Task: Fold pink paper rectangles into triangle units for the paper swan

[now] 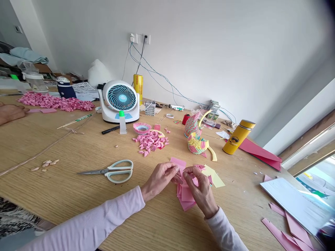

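Both hands meet above a small stack of pink paper slips (186, 195) on the wooden table (65, 184). The left hand (160, 179) and the right hand (200, 190) pinch together one pink slip (183, 174) between the fingertips. Scissors (112, 170) lie at 9 o'clock from the hands. A pile of folded pink pieces (151, 142) lies at 12 o'clock, and a yellow bottle (237, 137) at 2 o'clock.

Wooden table (65, 188) bears scissors (111, 170), fan (120, 101), pink folded papers (151, 142), perhaps seeds (47, 164).
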Available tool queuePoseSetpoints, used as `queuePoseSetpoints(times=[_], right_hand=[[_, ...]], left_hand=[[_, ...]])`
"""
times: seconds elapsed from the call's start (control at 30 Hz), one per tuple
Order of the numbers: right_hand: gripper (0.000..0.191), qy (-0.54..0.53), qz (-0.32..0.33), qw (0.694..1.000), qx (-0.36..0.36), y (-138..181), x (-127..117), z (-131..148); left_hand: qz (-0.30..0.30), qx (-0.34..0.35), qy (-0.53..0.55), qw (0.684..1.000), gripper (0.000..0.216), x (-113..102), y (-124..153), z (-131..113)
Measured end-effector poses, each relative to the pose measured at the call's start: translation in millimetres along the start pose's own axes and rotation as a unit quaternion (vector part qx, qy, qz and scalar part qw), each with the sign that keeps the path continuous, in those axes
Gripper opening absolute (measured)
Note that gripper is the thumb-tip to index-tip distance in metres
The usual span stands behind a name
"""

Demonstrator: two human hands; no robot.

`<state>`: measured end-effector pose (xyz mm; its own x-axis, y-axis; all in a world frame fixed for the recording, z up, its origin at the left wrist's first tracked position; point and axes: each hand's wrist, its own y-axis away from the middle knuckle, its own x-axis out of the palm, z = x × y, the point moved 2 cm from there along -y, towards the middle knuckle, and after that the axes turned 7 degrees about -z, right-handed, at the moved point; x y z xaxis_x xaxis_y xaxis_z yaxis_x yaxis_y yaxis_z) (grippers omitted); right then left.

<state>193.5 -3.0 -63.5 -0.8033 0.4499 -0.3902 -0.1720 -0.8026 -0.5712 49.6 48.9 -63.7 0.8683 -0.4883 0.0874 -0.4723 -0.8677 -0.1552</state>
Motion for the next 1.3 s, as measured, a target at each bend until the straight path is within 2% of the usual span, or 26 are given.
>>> queuePoseSetpoints(times=[0.23, 0.37, 0.43, 0.7, 0.9, 1.13, 1.3], right_hand=[[0.012, -0.025, -0.004, 1.0, 0.01, 0, 2, -3], [0.031, -0.075, -0.043, 0.994, 0.06, 3, 3, -8], [0.033, -0.109, -0.049, 0.989, 0.087, 5, 4, -9], [0.03, -0.186, -0.04, 0.973, 0.132, 5, 5, -14], [0.022, -0.212, 0.01, 0.964, 0.159, 5, 3, -12], [0.021, -0.239, 0.032, 0.952, 0.189, 5, 2, -4], [0.015, -0.273, 0.03, 0.94, 0.204, 6, 2, -2]], left_hand=[[-0.022, 0.031, 0.014, 0.999, 0.023, -2, -3, 3], [-0.05, 0.019, 0.051, 0.997, 0.024, -1, -2, 0], [-0.055, 0.014, 0.064, 0.996, 0.025, 0, -1, -1], [-0.019, -0.03, 0.053, 0.998, 0.03, 1, -1, 2], [0.008, -0.033, 0.036, 0.999, 0.032, 2, 0, 0], [0.012, -0.027, 0.01, 1.0, 0.027, 2, 1, -2], [0.01, -0.033, 0.038, 0.999, 0.023, 3, 1, -1]])
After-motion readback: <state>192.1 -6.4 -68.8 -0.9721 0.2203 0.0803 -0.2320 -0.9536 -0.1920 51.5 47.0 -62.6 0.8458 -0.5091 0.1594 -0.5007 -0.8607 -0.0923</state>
